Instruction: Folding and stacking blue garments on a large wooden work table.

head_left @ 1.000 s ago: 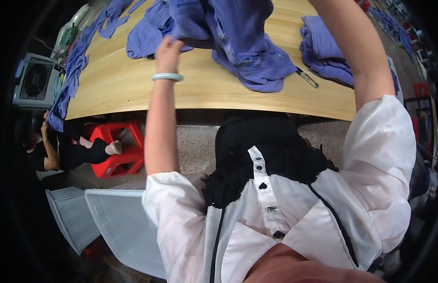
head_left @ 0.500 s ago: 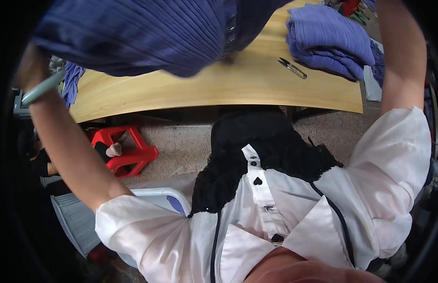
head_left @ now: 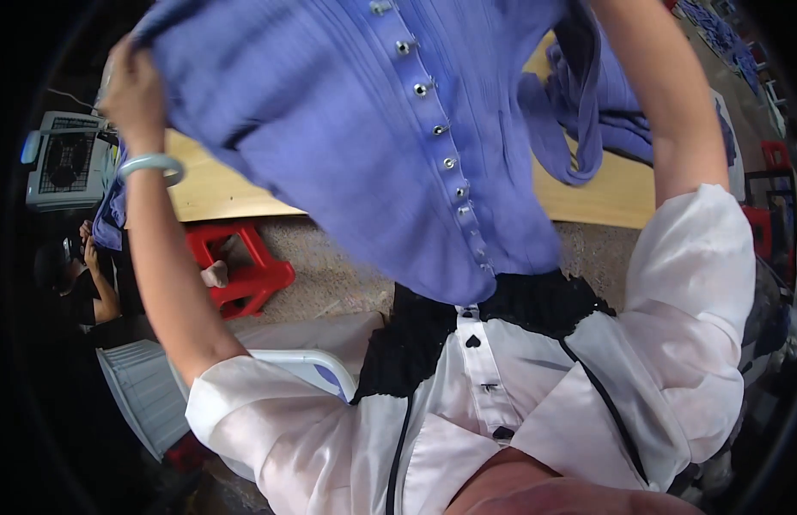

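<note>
- Shirt, blue-purple, hung in front of the person, above the near edge of the table, its lowest fold overlapping the person's waist in the view.
- Its long axis followed the row of buttons, slanting from the top of the view down and slightly rightward.
- From the left hand, the cloth spread rightward and downward; that hand was the nearer of those visible, touching the shirt's upper left edge.
- The left hand was closed around that edge, its forearm reaching up and outward, a bracelet at the wrist.
- The right forearm slanted up and inward beside folded cloth; its hand lay beyond the top edge, so its grip could not be told.
</note>
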`<state>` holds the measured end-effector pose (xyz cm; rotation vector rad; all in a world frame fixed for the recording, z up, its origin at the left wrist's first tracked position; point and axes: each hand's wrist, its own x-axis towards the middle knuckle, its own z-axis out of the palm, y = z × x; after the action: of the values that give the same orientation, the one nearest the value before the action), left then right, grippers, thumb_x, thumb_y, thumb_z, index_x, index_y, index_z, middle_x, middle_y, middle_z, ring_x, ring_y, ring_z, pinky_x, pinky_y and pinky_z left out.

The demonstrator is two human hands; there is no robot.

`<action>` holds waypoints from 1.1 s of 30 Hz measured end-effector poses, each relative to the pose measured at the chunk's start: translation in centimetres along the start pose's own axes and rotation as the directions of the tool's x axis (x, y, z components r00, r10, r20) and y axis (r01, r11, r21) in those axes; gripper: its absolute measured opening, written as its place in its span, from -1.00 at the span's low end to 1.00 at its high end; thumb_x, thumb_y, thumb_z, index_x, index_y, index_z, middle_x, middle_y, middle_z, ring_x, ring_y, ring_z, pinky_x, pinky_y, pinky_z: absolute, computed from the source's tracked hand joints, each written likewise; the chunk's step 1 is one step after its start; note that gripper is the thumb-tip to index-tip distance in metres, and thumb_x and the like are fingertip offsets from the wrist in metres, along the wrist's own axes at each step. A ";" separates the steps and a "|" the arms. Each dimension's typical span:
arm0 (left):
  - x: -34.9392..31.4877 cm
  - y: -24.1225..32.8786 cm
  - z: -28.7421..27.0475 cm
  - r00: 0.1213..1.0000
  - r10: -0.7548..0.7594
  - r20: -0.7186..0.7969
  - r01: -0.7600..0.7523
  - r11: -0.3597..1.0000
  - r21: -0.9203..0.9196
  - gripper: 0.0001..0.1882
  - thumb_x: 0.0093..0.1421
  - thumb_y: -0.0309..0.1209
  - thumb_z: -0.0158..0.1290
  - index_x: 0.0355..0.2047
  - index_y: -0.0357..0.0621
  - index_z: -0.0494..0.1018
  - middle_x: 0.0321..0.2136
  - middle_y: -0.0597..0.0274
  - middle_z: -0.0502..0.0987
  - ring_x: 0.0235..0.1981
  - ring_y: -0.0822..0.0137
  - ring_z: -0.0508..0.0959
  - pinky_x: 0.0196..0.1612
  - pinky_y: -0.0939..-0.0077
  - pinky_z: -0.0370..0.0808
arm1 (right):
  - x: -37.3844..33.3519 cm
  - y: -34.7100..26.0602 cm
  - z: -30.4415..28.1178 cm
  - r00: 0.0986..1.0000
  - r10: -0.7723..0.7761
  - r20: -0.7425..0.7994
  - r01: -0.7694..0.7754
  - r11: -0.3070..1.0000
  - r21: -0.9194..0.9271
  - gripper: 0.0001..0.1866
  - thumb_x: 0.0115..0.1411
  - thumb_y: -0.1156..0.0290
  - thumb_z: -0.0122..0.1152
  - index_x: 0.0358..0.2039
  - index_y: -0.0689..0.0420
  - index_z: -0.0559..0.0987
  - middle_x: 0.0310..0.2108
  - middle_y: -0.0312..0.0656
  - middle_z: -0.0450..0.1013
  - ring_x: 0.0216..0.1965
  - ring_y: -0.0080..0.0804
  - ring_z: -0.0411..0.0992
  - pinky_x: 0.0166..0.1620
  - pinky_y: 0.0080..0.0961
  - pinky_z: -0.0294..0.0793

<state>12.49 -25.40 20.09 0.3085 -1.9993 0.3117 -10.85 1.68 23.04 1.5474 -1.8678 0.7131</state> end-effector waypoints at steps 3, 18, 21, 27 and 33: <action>-3.6 1.9 7.5 0.938 -0.146 0.314 0.159 0.987 -0.016 -0.79 0.10 -0.26 -0.18 -0.23 0.12 0.31 -0.49 -0.06 0.45 -0.48 -0.12 0.43 -0.47 0.08 0.36 | -2.3 4.1 6.4 0.956 0.255 0.146 -0.269 0.959 0.089 -0.80 -0.04 0.26 0.03 -0.38 0.00 0.51 -0.42 -0.09 0.43 -0.34 -0.16 0.40 -0.28 -0.35 0.36; -9.3 5.3 24.4 0.798 -0.103 0.594 0.071 0.995 0.077 -0.82 0.14 -0.22 -0.26 -0.36 0.02 0.25 -0.59 0.03 0.46 -0.53 -0.03 0.47 -0.53 0.15 0.39 | -10.8 14.4 22.9 0.754 0.621 0.215 -0.623 0.779 -0.066 -0.73 -0.08 0.27 -0.06 -0.49 0.18 0.50 -0.45 0.10 0.40 -0.35 0.02 0.37 -0.23 -0.21 0.33; -10.4 5.1 24.9 0.733 -0.087 0.674 0.046 0.996 0.079 -0.77 0.12 -0.17 -0.24 -0.35 -0.01 0.26 -0.48 0.04 0.46 -0.46 -0.01 0.47 -0.45 0.15 0.40 | -11.1 12.4 22.3 0.734 0.640 0.227 -0.655 0.756 -0.015 -0.74 -0.08 0.30 -0.04 -0.43 0.18 0.48 -0.38 0.10 0.39 -0.28 0.01 0.35 -0.20 -0.22 0.31; -12.1 5.6 19.1 0.876 -0.094 0.472 0.150 0.985 -0.082 -0.71 0.03 -0.20 -0.08 -0.27 -0.06 0.31 -0.36 0.07 0.39 -0.43 0.02 0.44 -0.39 0.23 0.39 | -11.0 7.8 21.7 0.752 0.621 0.222 -0.622 0.780 -0.073 -0.61 -0.10 0.37 0.02 -0.20 0.22 0.36 -0.13 0.12 0.26 -0.09 0.00 0.22 -0.09 -0.27 0.25; -19.8 9.4 7.6 0.646 -0.138 0.751 0.233 0.972 -0.022 -0.56 -0.07 0.04 -0.01 -0.61 -0.13 0.31 -0.59 0.08 0.39 -0.61 0.06 0.44 -0.57 0.25 0.38 | -14.2 -4.2 21.6 0.956 0.281 0.088 -0.291 0.855 0.430 -0.67 -0.09 0.26 0.12 -0.31 0.17 0.48 -0.42 -0.09 0.44 -0.39 -0.24 0.42 -0.27 -0.43 0.40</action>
<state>11.27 -17.68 -1.77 0.6445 -2.7611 -0.1055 -7.23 -5.49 -1.86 1.5507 -2.0776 1.3383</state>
